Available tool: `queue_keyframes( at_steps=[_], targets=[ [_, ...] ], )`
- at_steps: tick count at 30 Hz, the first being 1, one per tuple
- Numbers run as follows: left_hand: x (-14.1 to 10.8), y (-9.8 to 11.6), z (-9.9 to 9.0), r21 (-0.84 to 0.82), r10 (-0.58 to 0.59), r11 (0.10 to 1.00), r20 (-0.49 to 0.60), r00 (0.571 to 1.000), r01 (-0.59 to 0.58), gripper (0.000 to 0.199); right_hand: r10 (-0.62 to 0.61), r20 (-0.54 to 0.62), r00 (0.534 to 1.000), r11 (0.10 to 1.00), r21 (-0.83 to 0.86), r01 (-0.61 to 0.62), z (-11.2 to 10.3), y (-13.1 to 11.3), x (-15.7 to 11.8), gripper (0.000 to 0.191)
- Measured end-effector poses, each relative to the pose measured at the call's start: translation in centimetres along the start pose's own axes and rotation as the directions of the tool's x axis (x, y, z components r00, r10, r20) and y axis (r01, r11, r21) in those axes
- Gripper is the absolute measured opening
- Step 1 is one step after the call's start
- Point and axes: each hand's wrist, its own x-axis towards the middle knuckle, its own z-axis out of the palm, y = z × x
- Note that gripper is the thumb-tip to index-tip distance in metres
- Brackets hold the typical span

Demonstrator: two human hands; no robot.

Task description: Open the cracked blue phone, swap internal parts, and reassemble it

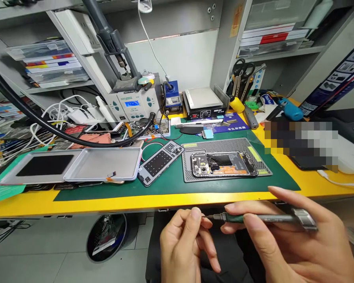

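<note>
A slim screwdriver [275,218] with a dark green and grey barrel lies level across my right hand [301,239]; thumb and fingers hold it. My left hand [184,243] pinches the thin tip between thumb and forefinger. Whether a small part sits in that pinch is hidden. Both hands are in front of the table edge, over my lap. Beyond them, an opened smartphone [224,165] showing its battery, cameras and orange flex cable rests on a perforated grey mat [190,173]. To its left lies a loose phone back frame [161,162], set at a slant.
A white open case [103,163] holding a small part stands left on the green mat [171,190]. Behind are a soldering station [135,104], a heating plate [203,98] and a pen holder [242,84]. A black cable [76,135] arches across the left. Below is a bin [106,237].
</note>
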Motion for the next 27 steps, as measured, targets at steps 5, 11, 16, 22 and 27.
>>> queue_keyframes(
  at_steps=[5, 11, 16, 22, 27],
  targets=[
    [-0.1, 0.9, 0.1, 0.284, 0.241, 0.923, 0.097, 0.966, -0.259, 0.041, -0.031, 0.251, 0.967, 0.996, -0.073, 0.051, -3.0, 0.7, 3.9, 0.049],
    [2.2, 6.4, 0.5, 0.529, 0.32, 0.664, 0.438, 0.84, -0.529, 0.018, -0.098, 0.338, 0.936, 0.993, 0.101, 0.067, -1.0, -1.6, 8.6, 0.041],
    [5.8, 10.0, 1.4, 0.603, 0.314, 0.444, 0.589, 0.745, -0.663, 0.018, -0.133, 0.506, 0.852, 0.986, 0.156, 0.061, 0.9, -2.7, 12.7, 0.04],
    [9.3, 12.6, 2.1, 0.596, 0.252, 0.361, 0.678, 0.69, -0.717, 0.017, -0.172, 0.599, 0.782, 0.985, 0.115, 0.129, 2.6, -3.3, 15.7, 0.037],
    [11.3, 13.4, 1.9, 0.634, 0.223, 0.383, 0.642, 0.734, -0.671, 0.015, -0.172, 0.666, 0.725, 0.985, 0.094, 0.147, 4.0, -3.2, 17.0, 0.037]
  ],
)
